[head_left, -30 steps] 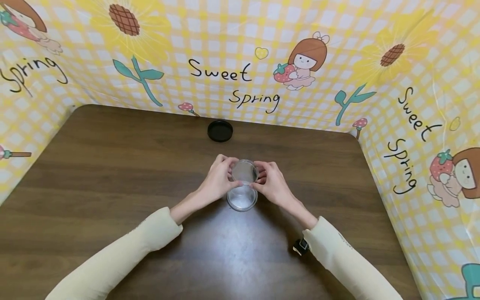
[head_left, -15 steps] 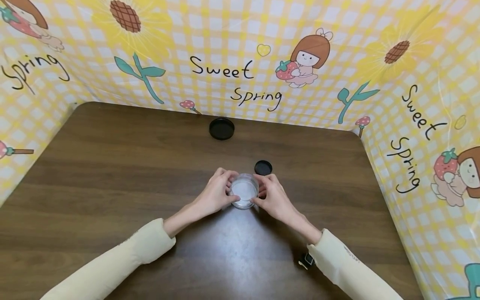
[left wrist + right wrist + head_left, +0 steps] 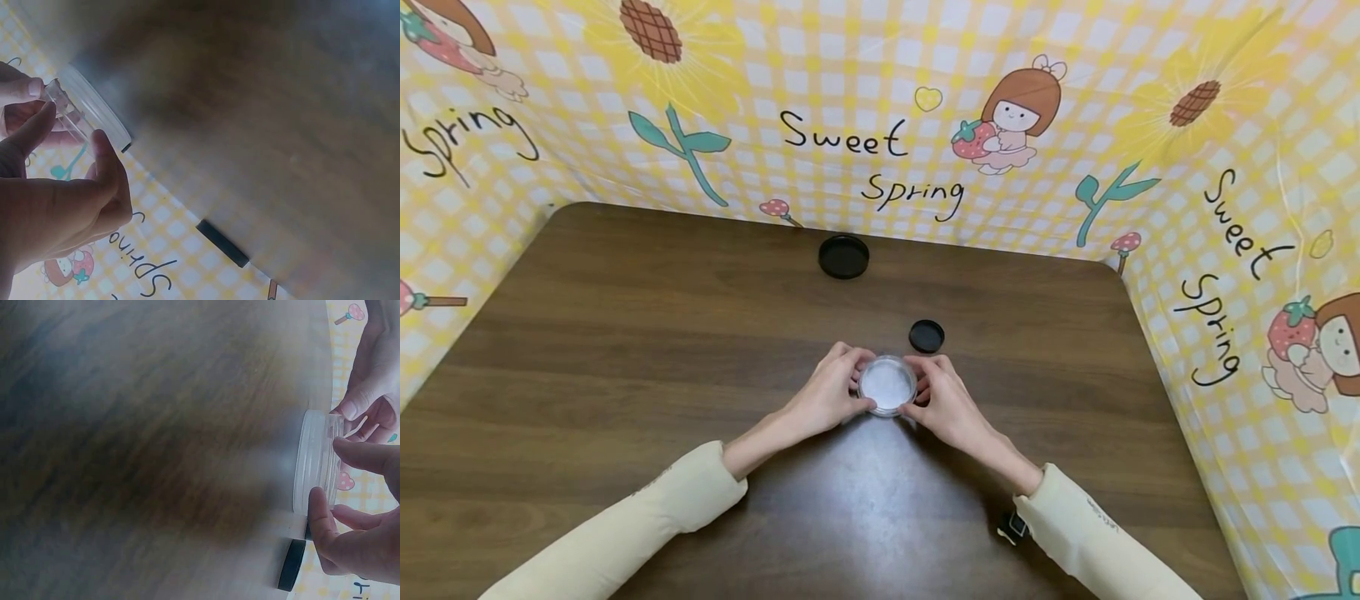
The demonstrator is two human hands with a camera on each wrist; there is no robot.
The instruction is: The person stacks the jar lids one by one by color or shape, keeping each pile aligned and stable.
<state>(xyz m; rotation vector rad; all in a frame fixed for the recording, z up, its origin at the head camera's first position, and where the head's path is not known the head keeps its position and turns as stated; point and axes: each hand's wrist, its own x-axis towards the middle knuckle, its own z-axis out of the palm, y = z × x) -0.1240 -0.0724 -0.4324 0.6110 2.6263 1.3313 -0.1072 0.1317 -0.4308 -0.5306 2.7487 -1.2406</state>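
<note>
In the head view, my left hand [image 3: 831, 387] and my right hand [image 3: 947, 396] grip a clear round jar [image 3: 886, 385] from its two sides, thumbs at the near rim and fingers round the far side. Side-on in the right wrist view, this jar [image 3: 332, 464] sits on or in the top of a wider clear jar [image 3: 305, 465], which stands on the table. From the left wrist, the upper jar [image 3: 69, 114] lies between both hands' fingertips, with the wider jar [image 3: 97, 103] right under it. A small black lid [image 3: 927, 336] lies just beyond my right hand.
Farther back on the brown wooden table [image 3: 662, 333] lies a larger black lid [image 3: 844, 257], near the back edge. A yellow checked cloth [image 3: 820, 75] with printed figures walls the table behind and at the sides. A dark wrist device [image 3: 1012, 527] hangs at the right sleeve.
Both hands have lowered the upper clear jar, toward the person in the head view, onto the wider one. The small black lid, hidden a second ago, now shows.
</note>
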